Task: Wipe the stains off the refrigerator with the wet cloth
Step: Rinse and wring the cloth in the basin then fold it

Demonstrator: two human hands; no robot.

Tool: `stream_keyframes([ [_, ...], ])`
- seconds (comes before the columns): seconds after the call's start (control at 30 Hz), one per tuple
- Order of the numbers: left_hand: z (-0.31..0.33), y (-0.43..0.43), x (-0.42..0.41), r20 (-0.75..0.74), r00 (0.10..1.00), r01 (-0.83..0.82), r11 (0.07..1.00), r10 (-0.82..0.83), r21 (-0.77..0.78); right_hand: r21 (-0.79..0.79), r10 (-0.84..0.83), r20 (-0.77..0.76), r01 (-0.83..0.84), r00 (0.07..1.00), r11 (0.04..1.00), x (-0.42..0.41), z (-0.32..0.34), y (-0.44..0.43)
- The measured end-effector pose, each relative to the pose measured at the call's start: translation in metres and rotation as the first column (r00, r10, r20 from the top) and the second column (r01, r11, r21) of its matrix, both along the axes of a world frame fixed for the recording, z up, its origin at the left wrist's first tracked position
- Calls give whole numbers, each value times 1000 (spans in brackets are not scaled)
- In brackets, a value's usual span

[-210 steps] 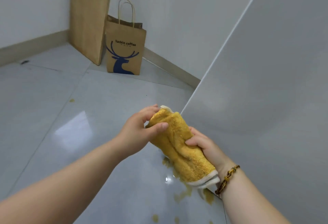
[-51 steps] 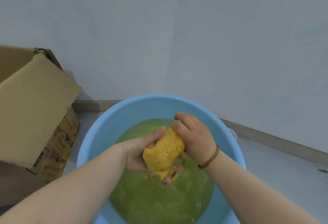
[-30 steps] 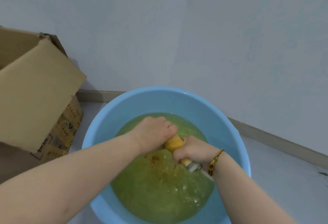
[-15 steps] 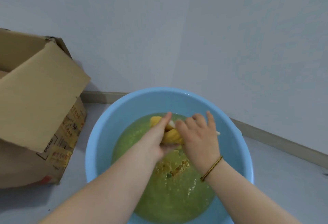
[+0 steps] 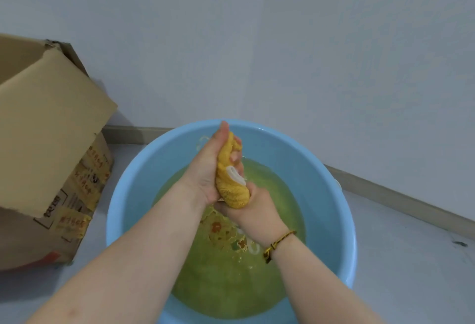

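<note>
"Cloth (image 5: 231, 185) first. Where was it, and how were you holding it?"

"It was twisted into a rope between my hands, held upright over the blue basin (image 5: 334, 195) and, as far as I could tell, just above the greenish water (image 5: 231, 285). My left hand (image 5: 208, 169) was wrapped round the upper part with the fingers curled over it. My right hand (image 5: 257, 210), the one with the bracelet (image 5: 279, 242), gripped the lower end."

"How did you reckon it would handle?"

"Soft and limp, I judged, with no stiffness of its own, so it would take whatever shape I squeezed it into. Soaked like that, it was probably heavier than it looked, dripping and a bit slick. It wasn't fragile, so a hard wring wouldn't hurt it."

"And where would you take hold for the wiping?"

"I'd have folded it into a pad under a flat palm with the white hem (image 5: 235, 174) tucked in. Held by one end, it would only flop. The refrigerator wasn't in view from there, only the wall (image 5: 308, 41), the floor (image 5: 411, 272) and a cardboard box (image 5: 46, 131) beside the basin."
</note>
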State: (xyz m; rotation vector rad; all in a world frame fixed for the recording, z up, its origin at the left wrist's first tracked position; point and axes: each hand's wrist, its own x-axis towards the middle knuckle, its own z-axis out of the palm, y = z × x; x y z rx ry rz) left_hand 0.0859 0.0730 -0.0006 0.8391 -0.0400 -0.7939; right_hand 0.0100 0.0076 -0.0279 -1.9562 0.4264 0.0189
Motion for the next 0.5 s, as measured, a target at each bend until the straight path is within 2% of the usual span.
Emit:
stream_keyframes([
  [0.13,-2,2,5,-24,993,116,993,-117,-32,152,258,-242,-226,935,962,2,17,-20],
  [0.2,-6,2,7,11,984,178,984,-178,-31,128,340,-359,-316,869,940,5,22,-27],
  [0.27,-8,5,6,43,966,253,967,-254,26,9,334,-399,-361,854,933,4,22,-31],
  [0.33,-11,11,3,117,935,320,939,-335,126,-266,303,-374,-414,876,871,3,17,-38],
  [0.37,-12,13,2,153,912,362,922,-381,141,-448,290,-372,-444,882,776,1,17,-42],
  [0.43,-19,18,2,156,881,426,892,-447,151,-743,230,-377,-441,897,503,-1,16,-50],
  [0.47,-21,19,3,152,865,452,875,-478,174,-853,217,-323,-383,921,356,0,16,-53],
  [0.5,-20,20,2,158,842,474,848,-515,237,-939,260,-207,-266,943,217,1,15,-56],
])
